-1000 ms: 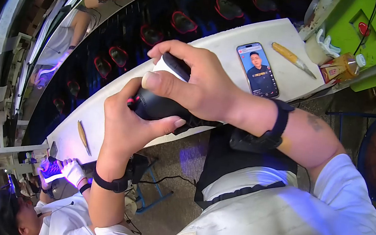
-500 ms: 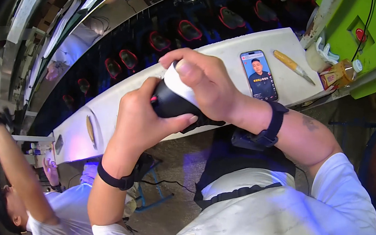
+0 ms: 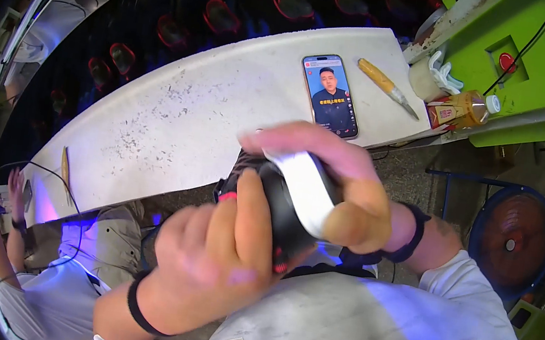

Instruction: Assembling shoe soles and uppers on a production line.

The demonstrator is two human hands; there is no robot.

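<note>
Close to my body I hold a black shoe (image 3: 275, 201) with a white sole edge (image 3: 307, 192) and small red details. My left hand (image 3: 218, 245) is closed around its near left side, fingers wrapped over the black part. Over the far and right side curves my right hand (image 3: 347, 180), thumb at the white part and fingers on the far end. It is blurred by motion. Much of the shoe is hidden by both hands.
A white worktop (image 3: 214, 87) bears a lit phone (image 3: 330, 98), a wooden-handled knife (image 3: 386, 87), a cup (image 3: 429, 77) and a bottle (image 3: 466, 111). Beyond runs a dark line of red-rimmed pieces (image 3: 221, 17). Another person (image 3: 57, 286) works at left; a fan (image 3: 511, 243) stands right.
The shoe has come nearer to my body and been turned, its white edge now facing right. Both hands moved with it, still gripping. My view has shifted, showing more of the worktop.
</note>
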